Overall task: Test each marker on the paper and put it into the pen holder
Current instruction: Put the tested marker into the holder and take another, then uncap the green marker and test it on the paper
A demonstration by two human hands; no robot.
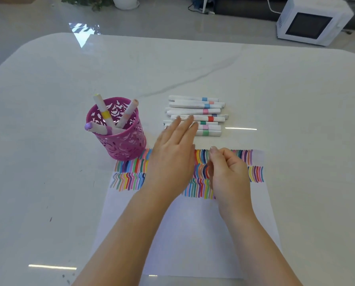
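Note:
A white sheet of paper (193, 234) lies on the table in front of me, its far part covered with rows of coloured strokes. A pink cut-out pen holder (120, 141) stands at the paper's far left corner with three markers in it: yellow-banded (104, 111), peach (129, 112) and purple (102, 129). A pile of white markers (203, 112) with coloured bands lies beyond the paper. My left hand (172, 153) stretches flat with straight fingers, its fingertips over the near left end of the pile. My right hand (228, 174) hovers over the strokes, fingers loosely curled, holding nothing that I can see.
The white marble table (296, 100) spreads wide to the right and left of the paper. On the floor beyond the table stand a white microwave (313, 21) at the far right and a white plant pot (125, 2) at the top.

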